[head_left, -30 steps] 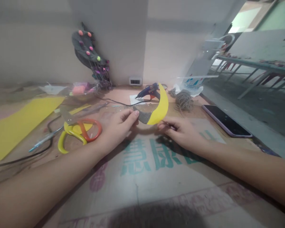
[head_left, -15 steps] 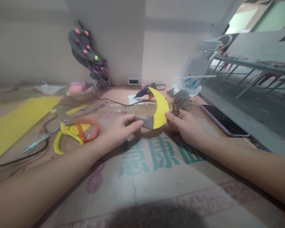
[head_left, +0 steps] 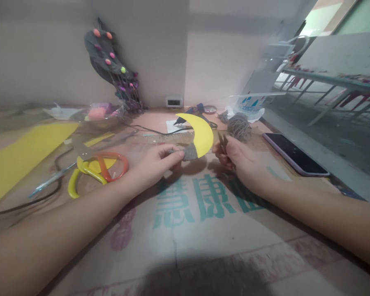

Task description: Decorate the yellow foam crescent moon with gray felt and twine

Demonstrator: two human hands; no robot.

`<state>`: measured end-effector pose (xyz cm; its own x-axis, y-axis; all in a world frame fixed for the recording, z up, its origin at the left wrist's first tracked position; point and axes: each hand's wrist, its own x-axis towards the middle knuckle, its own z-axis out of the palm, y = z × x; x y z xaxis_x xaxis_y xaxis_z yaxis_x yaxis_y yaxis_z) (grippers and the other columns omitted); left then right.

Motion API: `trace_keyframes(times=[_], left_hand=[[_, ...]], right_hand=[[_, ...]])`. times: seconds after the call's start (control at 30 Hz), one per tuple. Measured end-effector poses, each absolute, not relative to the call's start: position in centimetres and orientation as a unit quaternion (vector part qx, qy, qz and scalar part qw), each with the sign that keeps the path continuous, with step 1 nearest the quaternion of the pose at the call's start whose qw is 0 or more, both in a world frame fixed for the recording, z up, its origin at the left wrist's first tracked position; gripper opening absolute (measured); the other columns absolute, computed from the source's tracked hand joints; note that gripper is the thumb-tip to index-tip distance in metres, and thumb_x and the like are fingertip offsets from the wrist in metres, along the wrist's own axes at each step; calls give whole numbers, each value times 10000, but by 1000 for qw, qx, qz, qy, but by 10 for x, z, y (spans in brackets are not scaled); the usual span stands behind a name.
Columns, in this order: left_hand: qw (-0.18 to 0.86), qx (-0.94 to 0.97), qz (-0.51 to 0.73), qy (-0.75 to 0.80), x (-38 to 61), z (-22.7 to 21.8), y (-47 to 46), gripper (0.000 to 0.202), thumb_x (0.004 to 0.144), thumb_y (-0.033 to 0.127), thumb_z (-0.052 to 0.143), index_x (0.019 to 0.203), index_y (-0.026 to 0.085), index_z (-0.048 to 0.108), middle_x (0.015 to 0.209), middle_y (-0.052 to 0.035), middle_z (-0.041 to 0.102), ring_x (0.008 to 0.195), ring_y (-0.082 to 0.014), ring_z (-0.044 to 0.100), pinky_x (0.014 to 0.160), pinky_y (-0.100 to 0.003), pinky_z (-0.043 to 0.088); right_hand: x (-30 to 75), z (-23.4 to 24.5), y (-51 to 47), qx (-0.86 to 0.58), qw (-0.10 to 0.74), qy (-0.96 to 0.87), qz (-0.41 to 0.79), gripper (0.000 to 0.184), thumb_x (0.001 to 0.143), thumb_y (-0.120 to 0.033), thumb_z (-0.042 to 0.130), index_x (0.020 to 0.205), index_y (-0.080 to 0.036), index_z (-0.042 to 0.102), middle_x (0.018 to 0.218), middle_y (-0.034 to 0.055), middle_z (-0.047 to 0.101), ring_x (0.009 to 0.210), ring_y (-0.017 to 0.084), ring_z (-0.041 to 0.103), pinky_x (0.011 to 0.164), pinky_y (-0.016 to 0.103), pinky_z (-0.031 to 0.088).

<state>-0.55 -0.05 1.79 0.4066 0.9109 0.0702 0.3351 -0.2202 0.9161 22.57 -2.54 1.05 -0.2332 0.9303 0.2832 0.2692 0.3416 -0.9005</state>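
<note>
Grips crescent (head_left: 204,139) in left hand (head_left: 160,164), pinched at its lower end between thumb and fingers. Shows grey yarn (head_left: 190,152) wound round that end and bare yellow elsewhere, with the free tip curving up and to the left. Holds it clear of the cardboard (head_left: 142,255), towards the middle of the table (head_left: 151,115). Closes right hand (head_left: 240,162) on a brown piece (head_left: 223,140), upper part projecting above the thumb; cannot tell its exact nature. Leaves a narrow gap between right fingers and the crescent's outer curve.

Noted behind the crescent: glue gun (head_left: 200,107), partly hidden, nozzle over white paper (head_left: 171,127), cable (head_left: 151,130) trailing left. Noted at the table's far edge, by the wall (head_left: 160,53): timer (head_left: 174,102), with round dish (head_left: 209,109) to its right. Noted near the far right corner: yarn ball (head_left: 239,125). Noted along the right edge: phone (head_left: 296,154), screen up and dark. Noted left of the left hand: scissors (head_left: 83,165), pen (head_left: 51,183) and, further left, yellow sheet (head_left: 27,152). Noted against the wall, left of the timer: grey ornament (head_left: 103,61) bearing coloured pompoms (head_left: 123,70); cannot tell whether hung or propped.
</note>
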Motion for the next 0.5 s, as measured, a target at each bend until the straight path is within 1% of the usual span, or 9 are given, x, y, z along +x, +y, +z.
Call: trace_keyframes(times=[0.03,0.1,0.17,0.23,0.3,0.37,0.5], left_hand=[[436,711,330,442,-6,18,0,314,853,402,539,643,168,548,600,27,550,556,-97,483,520,-209,366],[424,714,333,446,-7,18,1,322,860,409,533,649,167,555,608,28,548,566,-98,474,527,-210,360],[418,720,331,444,-8,17,1,320,860,413,534,656,168,562,609,32,544,565,-97,465,526,-212,353],[412,726,332,439,-8,17,1,319,857,409,537,650,168,561,603,36,535,562,-95,459,527,-211,351],[413,728,335,433,-7,16,1,320,852,411,540,642,169,552,591,39,525,555,-95,457,525,-210,353],[421,724,333,434,-6,16,1,322,846,424,540,646,172,543,586,41,517,543,-95,457,514,-208,356],[437,719,327,432,-7,16,-1,316,846,428,534,658,174,533,591,41,517,527,-92,462,492,-200,362]], right_hand=[[226,10,-27,-427,425,-718,347,429,958,-574,324,925,-211,551,672,-21,397,540,117,374,488,255,327],[224,11,-30,-411,391,-772,287,409,992,-492,300,970,-200,585,742,7,510,639,135,488,587,267,405],[223,11,-31,-392,361,-817,223,337,998,-404,340,1035,-191,598,881,43,622,798,166,578,714,293,451],[222,12,-31,-381,324,-851,161,276,984,-331,397,1100,-176,594,1023,77,662,919,194,606,788,315,459],[222,12,-30,-372,288,-876,103,279,972,-313,431,1137,-153,589,1051,102,673,931,210,617,790,328,465],[223,11,-29,-358,264,-894,56,305,970,-337,440,1143,-136,592,1037,118,681,908,219,626,772,335,469],[226,10,-29,-342,249,-906,10,331,990,-365,398,1089,-140,619,980,108,695,856,209,634,735,319,463]])
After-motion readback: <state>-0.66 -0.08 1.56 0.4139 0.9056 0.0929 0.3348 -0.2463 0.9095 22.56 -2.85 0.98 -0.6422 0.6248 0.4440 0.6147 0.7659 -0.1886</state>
